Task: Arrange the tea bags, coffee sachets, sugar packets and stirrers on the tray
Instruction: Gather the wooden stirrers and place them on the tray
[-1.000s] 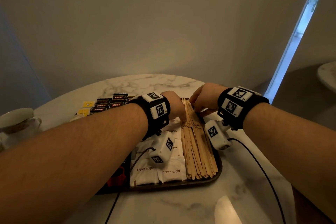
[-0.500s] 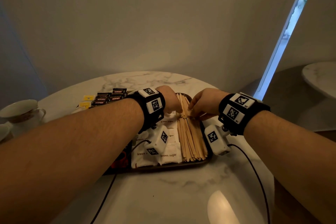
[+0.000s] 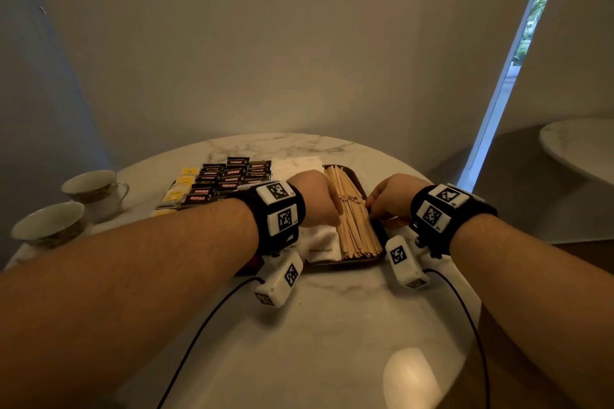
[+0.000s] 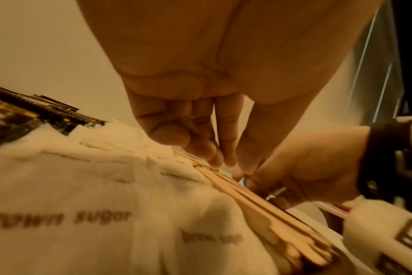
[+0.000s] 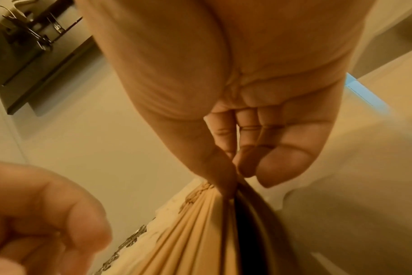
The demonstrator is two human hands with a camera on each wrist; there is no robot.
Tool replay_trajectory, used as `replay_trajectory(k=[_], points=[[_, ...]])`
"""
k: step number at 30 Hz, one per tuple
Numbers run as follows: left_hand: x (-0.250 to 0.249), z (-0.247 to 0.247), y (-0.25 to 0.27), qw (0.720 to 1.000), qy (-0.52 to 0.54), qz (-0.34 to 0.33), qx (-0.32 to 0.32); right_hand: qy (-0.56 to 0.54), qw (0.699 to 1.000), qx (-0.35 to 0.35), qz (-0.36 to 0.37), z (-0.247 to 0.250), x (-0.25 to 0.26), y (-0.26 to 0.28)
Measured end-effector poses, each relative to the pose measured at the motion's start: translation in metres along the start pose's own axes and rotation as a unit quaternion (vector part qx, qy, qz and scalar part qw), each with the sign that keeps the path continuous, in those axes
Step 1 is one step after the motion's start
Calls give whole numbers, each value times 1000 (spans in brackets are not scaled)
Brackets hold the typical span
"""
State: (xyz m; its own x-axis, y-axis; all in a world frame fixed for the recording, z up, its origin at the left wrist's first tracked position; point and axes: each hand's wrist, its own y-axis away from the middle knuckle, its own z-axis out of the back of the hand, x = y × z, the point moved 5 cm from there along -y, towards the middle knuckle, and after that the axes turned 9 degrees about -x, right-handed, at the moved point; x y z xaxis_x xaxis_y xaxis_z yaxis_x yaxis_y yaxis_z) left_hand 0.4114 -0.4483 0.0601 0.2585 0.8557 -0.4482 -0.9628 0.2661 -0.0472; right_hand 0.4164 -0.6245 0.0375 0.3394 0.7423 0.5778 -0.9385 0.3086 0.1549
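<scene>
Both hands flank the stirrers [image 3: 352, 212] on the tray's [image 3: 345, 265] right side — left hand [image 3: 315, 197] fingers straight against them, right hand [image 3: 390, 197] pinching the outer edge. Squeeze inward gently — keep ends flush.

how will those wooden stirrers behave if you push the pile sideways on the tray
The wooden stirrers look thin, flat and stiff, so they probably slide rather than roll. They lie loose and layered, so a push likely fans them unevenly. The tray rim beside them should stop the outer ones.
</scene>
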Motion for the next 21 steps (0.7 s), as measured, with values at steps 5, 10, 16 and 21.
replay_trajectory(k=[5, 10, 16, 21], points=[[-12, -12, 13, 998, -40, -15, 36, -21, 1000, 15, -16, 2, -5, 13], [-10, -4, 30, 1000, 8, -12, 18, -97, 994, 16, -37, 0, -10, 24], [41, 23, 75, 998, -61, 28, -13, -139, 989, -5, -40, -16, -8, 34], [77, 24, 97, 982, -175, 58, 28, -124, 991, -32, -48, -32, 2, 40]])
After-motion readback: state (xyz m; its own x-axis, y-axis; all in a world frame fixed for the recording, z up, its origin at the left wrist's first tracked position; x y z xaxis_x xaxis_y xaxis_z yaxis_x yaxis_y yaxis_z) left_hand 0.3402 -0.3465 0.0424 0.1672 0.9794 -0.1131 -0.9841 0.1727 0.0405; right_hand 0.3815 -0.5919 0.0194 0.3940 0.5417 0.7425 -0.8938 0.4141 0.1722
